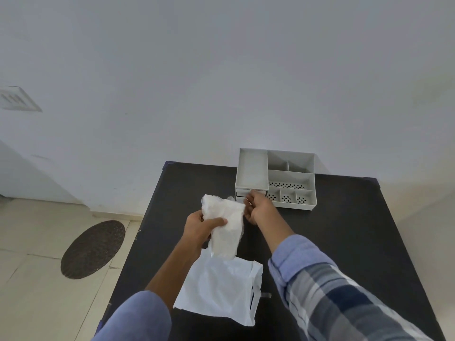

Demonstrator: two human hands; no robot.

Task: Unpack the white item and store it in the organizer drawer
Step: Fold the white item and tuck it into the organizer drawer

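My left hand grips a white item in a clear crinkled wrapper, held above the black table. A flat white bag lies on the table below it, near the front. My right hand reaches to the front of the grey organizer, fingers pinched at its small lower-left drawer. The hand hides most of the drawer front, so I cannot tell how far the drawer stands out.
The organizer stands at the table's far edge against a white wall, with several open compartments on top. A round dark mat lies on the tiled floor to the left. A vent is set in the wall at left.
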